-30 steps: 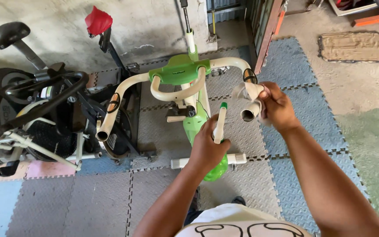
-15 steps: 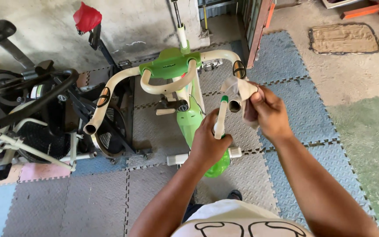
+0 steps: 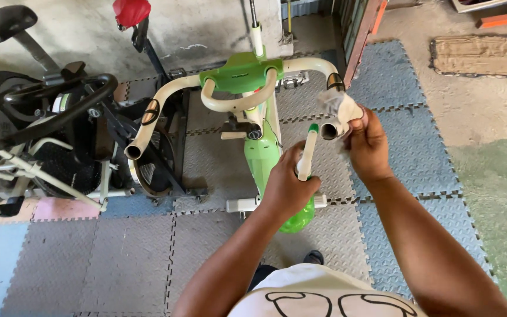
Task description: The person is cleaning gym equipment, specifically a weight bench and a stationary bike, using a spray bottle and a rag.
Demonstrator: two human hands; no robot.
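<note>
The left hand (image 3: pixel 289 188) is closed in a fist around a green spray bottle (image 3: pixel 300 214), whose pale nozzle stem with a green tip (image 3: pixel 307 154) sticks up above the knuckles while the translucent green body shows below the hand. The right hand (image 3: pixel 369 147) is closed on a crumpled pale cloth (image 3: pixel 338 107), pressing it over the open end of the right handlebar (image 3: pixel 328 130) of a green and cream exercise bike (image 3: pixel 259 155); the fingers wrap the cloth against the tube so that cloth and bar are touching. The bottle's tip stands just beside that bar end, to its left, apart from it. The bike stands on a floor of interlocking foam mats (image 3: pixel 118 264) in grey, blue and pink, roughly in the middle of the matted area, its green console (image 3: pixel 240 71) toward the far wall and its cream left handlebar (image 3: pixel 148 126) curving out toward the left. A black exercise bike (image 3: pixel 48 129) stands close beside it near the left edge of the mats, with a black saddle (image 3: pixel 12 19) raised at the far left corner. A red seat (image 3: pixel 130 10) on a black post shows by the wall. Beyond the right edge of the mats, a tan doormat (image 3: pixel 477 56) lies on bare concrete, well apart from the hands.
</note>
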